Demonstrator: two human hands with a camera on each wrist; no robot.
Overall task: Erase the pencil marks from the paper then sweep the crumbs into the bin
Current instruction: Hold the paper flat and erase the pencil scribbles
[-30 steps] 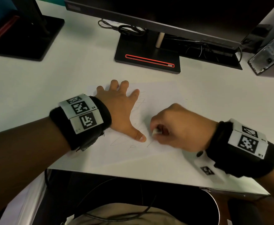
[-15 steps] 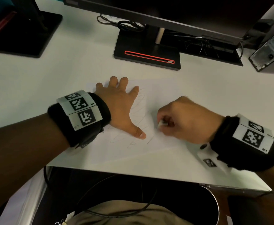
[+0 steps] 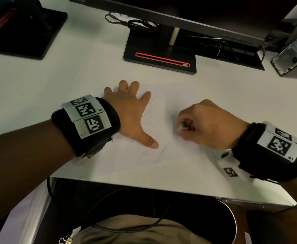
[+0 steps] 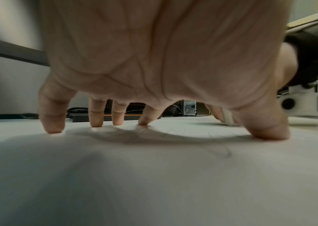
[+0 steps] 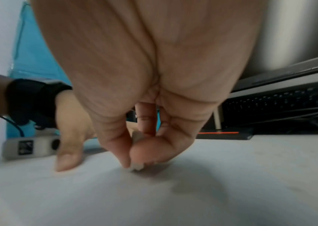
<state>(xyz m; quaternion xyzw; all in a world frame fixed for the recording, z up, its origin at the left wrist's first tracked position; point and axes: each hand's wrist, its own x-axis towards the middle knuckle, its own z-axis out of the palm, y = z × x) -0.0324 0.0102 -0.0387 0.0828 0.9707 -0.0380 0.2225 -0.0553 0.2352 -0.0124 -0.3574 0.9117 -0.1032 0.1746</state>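
The paper [image 3: 175,110] lies flat on the white desk [image 3: 56,81], close to its near edge and in front of the monitor base [image 3: 160,59]. The left hand [image 3: 130,111] is spread wide on the sheet, fingertips [image 4: 53,127] and thumb pressing down, likely to keep the sheet from sliding or creasing under the rubbing. The right hand [image 3: 205,124] pinches a small white eraser [image 3: 181,128], tip down on the paper just right of the pencil marks [image 3: 153,120], which suggests erasing is under way.

The head view shows how much scribble remains, between the two hands. The left wrist view shows the arched palm clear of the sheet. The right wrist view, though blurred, shows the eraser's tip touching the paper. No crumbs or bin can be identified.
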